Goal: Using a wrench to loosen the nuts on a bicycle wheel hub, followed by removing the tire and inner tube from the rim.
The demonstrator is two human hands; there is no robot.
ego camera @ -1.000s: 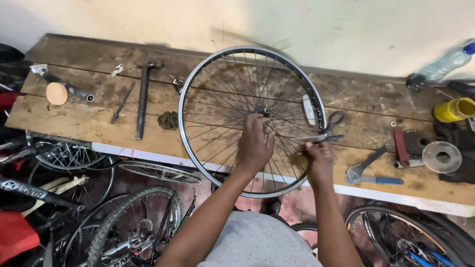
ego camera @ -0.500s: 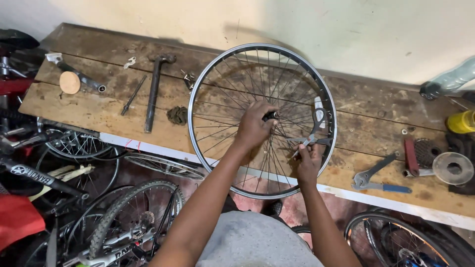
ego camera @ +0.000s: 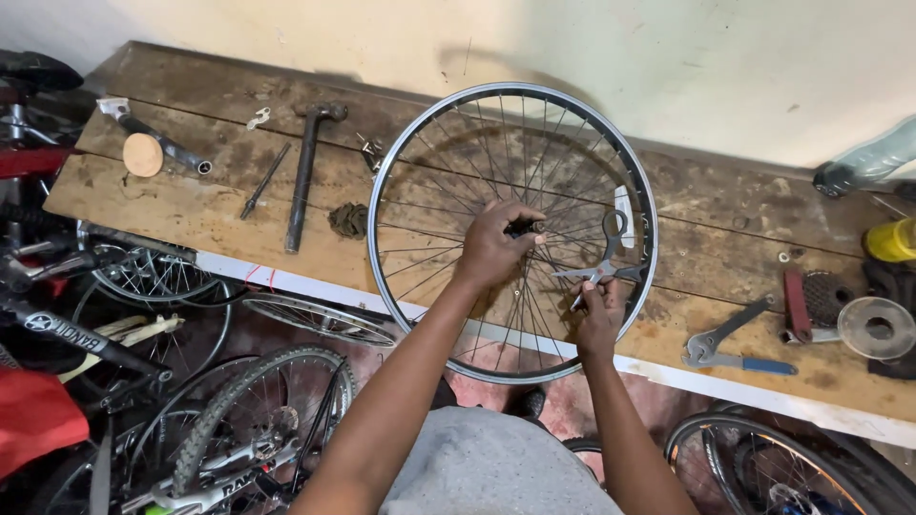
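on the wooden workbench (ego camera: 229,205) a spoked bicycle wheel (ego camera: 512,232) lies flat, its near edge hanging out past the bench's front edge toward the person. at the wheel's middle the left hand (ego camera: 496,243) is curled over the hub (ego camera: 523,227), fingers closed round it. just to the right, over the spokes, the right hand (ego camera: 597,315) is closed on the lower end of a small metal spoke tool (ego camera: 605,256), which stands up from the fingers with its ringed end pointing toward the rim; how tightly it is pinched cannot be told.

left of the wheel a hammer (ego camera: 307,167) lies lengthwise on the boards, with a thin rod (ego camera: 264,181) beside it and a small dark sprocket (ego camera: 349,220) near the rim. further left sits a round wooden disc (ego camera: 143,154) touching a long metal tool (ego camera: 153,136). right of the wheel lie a blue-handled wrench (ego camera: 733,348), a red-handled tool (ego camera: 794,303), a cassette cog (ego camera: 826,297) and a grey disc (ego camera: 876,329); a yellow can (ego camera: 892,240) and a clear bottle (ego camera: 863,164) sit at the far right. below the bench, other bike wheels (ego camera: 153,277) and frames crowd the floor.
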